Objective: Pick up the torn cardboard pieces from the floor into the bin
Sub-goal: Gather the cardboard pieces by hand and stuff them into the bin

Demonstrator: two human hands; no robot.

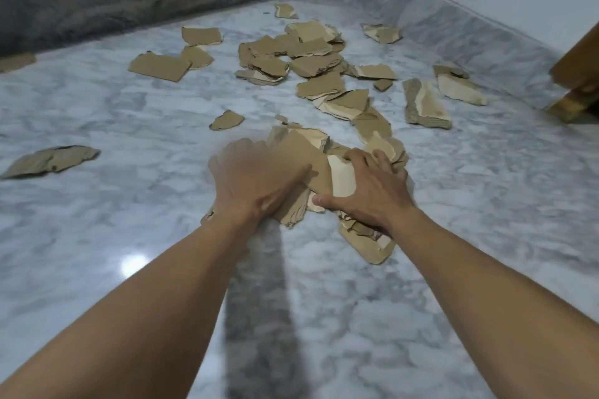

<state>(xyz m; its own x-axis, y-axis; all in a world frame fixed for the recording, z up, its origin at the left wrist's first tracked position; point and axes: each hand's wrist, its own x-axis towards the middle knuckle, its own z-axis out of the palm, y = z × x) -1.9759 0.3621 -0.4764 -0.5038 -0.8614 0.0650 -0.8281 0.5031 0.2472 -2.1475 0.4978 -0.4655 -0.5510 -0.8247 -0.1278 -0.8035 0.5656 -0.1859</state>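
While both hands lie on a heap of torn cardboard pieces (301, 149) at the middle of the frame, the right hand (366, 191) rests spread and flat, thumb out. The left hand (256, 178) is blurred, so its grasp cannot be told. Other scraps (311, 52) lie scattered over the marble floor (129, 204) toward the upper middle and right

light: dim, even; glare spot on floor (133, 264); left hand (256, 172) motion-blurred; edges bent
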